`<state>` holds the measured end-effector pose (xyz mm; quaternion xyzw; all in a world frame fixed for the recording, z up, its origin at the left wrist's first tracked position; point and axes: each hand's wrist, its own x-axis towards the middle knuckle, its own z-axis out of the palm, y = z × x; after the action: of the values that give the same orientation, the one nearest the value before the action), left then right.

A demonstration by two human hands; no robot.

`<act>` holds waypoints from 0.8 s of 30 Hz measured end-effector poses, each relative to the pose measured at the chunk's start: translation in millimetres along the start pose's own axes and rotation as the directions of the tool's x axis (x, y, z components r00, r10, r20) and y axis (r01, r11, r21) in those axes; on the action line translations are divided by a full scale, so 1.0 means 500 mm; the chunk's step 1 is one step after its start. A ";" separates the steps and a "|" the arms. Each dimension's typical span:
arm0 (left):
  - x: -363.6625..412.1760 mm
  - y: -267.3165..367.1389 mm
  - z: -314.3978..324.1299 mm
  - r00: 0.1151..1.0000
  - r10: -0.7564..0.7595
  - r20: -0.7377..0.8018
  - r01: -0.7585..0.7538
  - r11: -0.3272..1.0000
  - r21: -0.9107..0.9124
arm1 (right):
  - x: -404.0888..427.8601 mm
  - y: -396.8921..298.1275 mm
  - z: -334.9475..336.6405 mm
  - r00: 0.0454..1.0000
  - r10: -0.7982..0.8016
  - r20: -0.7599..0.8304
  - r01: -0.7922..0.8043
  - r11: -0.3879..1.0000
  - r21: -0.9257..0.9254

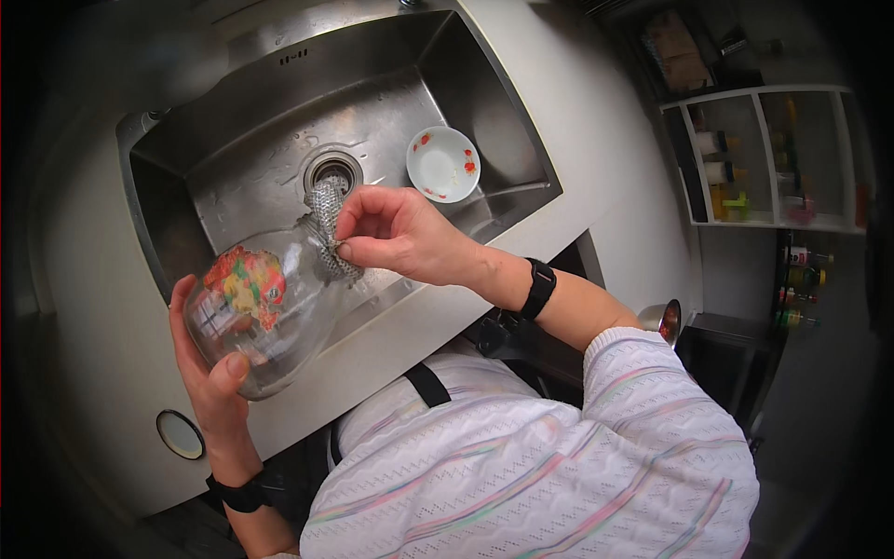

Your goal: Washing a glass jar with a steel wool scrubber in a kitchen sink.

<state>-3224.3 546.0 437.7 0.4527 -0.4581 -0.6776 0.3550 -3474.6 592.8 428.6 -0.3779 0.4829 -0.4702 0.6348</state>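
My left hand (220, 377) holds a large clear glass jar (314, 307) by its base, tilted over the near left part of the sink. Torn remains of a colourful paper label (244, 283) cling to the jar's side. Between the thumb and forefinger of my right hand (405, 237) is the edge of a silvery mesh scouring cloth (327, 202), just by the jar's mouth end. The cloth hangs over the sink near the drain (334, 168). Whether it touches the glass, I cannot tell.
A white bowl with red flower prints (443, 164) stands in the steel sink (244, 119), right of the drain. On the counter at the lower left lies a round lid (180, 434). A metal bowl (660, 321) and a white shelf (765, 157) with bottles are at the right.
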 end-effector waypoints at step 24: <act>-0.041 0.073 0.007 0.688 0.534 0.490 -0.689 0.269 0.673 | 0.054 -0.032 -0.003 0.981 0.166 0.099 -0.194 0.842 0.503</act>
<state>-3218.1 553.4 478.6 0.2909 -0.8824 -0.2242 0.2941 -3477.1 562.3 436.4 -0.1614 0.3581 -0.5096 0.7655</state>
